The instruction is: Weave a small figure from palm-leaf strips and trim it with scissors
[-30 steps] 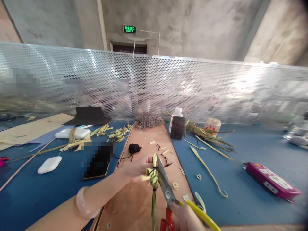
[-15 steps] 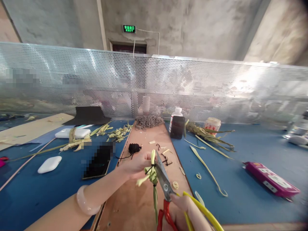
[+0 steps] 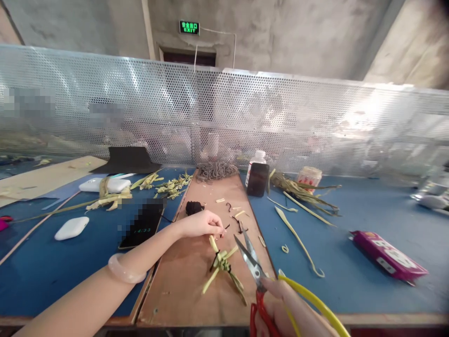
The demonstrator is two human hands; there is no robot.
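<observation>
A pale green knotted leaf piece (image 3: 221,261), tied with black thread, lies on the brown board (image 3: 185,295). Just above it is my left hand (image 3: 205,223), its fingers pinched together near a short dark bit of thread; what they hold is too small to make out. My right hand (image 3: 284,304) grips red-handled scissors (image 3: 257,276), whose blades are slightly apart and point up and left, to the right of the leaf piece. A yellow loop (image 3: 315,299) passes by my right hand.
Behind my left hand sits a black thread ball (image 3: 194,207). Left are a phone (image 3: 142,227) and a white case (image 3: 72,228). Right are dry leaves (image 3: 301,194), a purple packet (image 3: 387,257) and a bottle (image 3: 257,161) behind a dark phone (image 3: 257,179). A perforated metal screen (image 3: 140,107) stands behind.
My left hand has let go of the leaf piece, which now lies on the board. The scissors have moved right, away from it, and their blades have parted.
</observation>
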